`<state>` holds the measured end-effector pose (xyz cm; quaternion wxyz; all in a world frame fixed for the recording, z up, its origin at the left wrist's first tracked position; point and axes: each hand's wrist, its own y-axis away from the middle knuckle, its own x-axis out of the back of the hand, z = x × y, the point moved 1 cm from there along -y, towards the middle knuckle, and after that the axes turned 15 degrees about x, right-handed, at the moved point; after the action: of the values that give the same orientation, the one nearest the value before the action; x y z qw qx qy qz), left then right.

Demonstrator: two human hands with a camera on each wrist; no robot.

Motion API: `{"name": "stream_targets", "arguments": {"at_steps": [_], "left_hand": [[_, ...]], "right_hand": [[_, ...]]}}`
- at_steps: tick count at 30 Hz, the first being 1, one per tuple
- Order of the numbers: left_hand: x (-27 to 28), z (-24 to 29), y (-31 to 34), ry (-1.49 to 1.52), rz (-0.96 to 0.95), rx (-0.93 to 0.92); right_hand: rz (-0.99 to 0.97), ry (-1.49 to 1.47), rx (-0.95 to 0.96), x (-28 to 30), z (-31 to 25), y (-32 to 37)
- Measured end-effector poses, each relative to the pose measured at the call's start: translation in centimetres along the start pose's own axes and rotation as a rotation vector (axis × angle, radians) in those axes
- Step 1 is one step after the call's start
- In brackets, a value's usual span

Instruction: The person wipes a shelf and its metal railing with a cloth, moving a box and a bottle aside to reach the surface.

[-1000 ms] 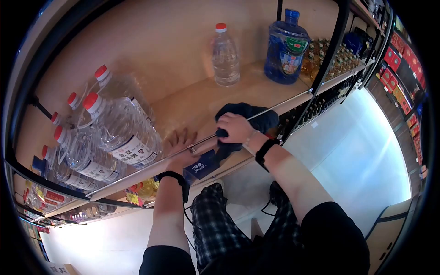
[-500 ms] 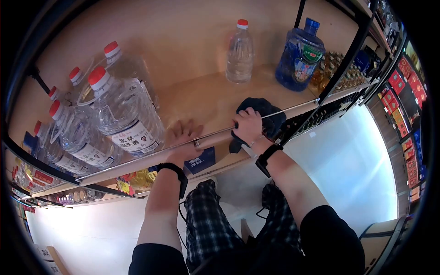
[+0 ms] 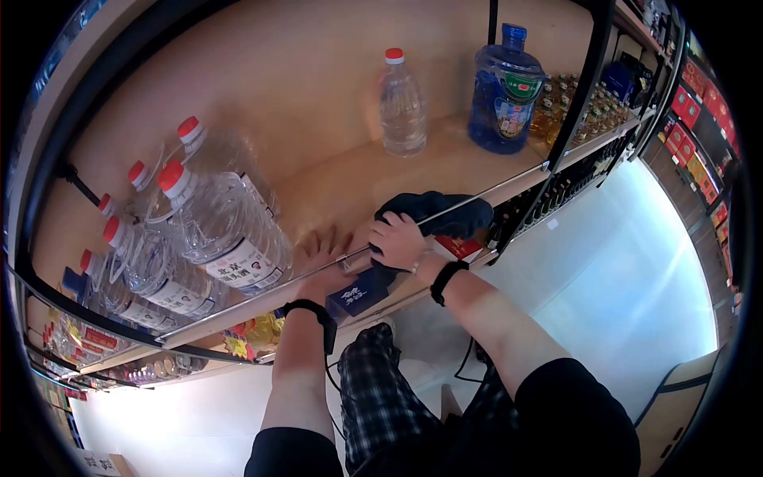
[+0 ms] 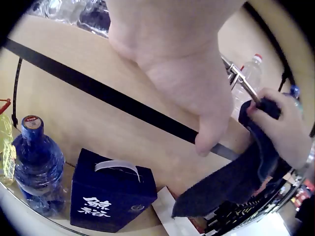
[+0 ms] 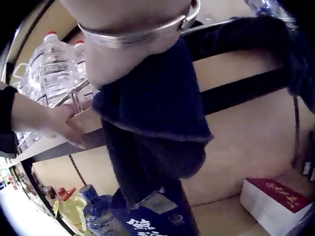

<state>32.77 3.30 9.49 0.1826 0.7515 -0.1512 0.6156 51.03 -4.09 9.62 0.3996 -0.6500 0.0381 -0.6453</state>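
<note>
My right hand (image 3: 396,241) grips a dark blue cloth (image 3: 469,215) over the thin metal rail (image 3: 493,189) along the shelf's front edge. Part of the cloth lies on the shelf behind the rail; in the right wrist view, a folded end of the cloth (image 5: 152,108) hangs down in front of the edge. To its left, my left hand (image 3: 322,261) rests on the shelf edge, fingers spread on the board behind the rail. In the left wrist view its thumb (image 4: 209,135) lies down over the dark front strip.
Large clear jugs (image 3: 230,230) with red caps crowd the shelf at left. A clear bottle (image 3: 404,111) and a blue jug (image 3: 505,99) stand further right. On the shelf below are a dark blue box (image 4: 110,191), a blue bottle (image 4: 39,167) and a red-topped white box (image 5: 275,201).
My right hand slid the cloth right along the rail, away from the left hand, then came back left close beside it. The left hand stayed at its place on the edge.
</note>
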Motion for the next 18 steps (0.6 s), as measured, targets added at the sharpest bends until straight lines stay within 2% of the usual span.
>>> {"name": "stream_targets", "arguments": {"at_steps": [5, 9, 18], "left_hand": [[1.0, -0.3, 0.4, 0.015, -0.031, -0.017], [1.0, -0.5, 0.2, 0.042, -0.022, -0.023], [0.4, -0.6, 0.1, 0.104, -0.01, -0.022]], "right_hand": [[-0.107, 0.067, -0.082, 1.6, 4.9, 3.7], [-0.088, 0.149, -0.198, 3.0, 8.2, 6.3], [-0.131, 0.217, -0.445, 1.7, 7.2, 5.9]]}}
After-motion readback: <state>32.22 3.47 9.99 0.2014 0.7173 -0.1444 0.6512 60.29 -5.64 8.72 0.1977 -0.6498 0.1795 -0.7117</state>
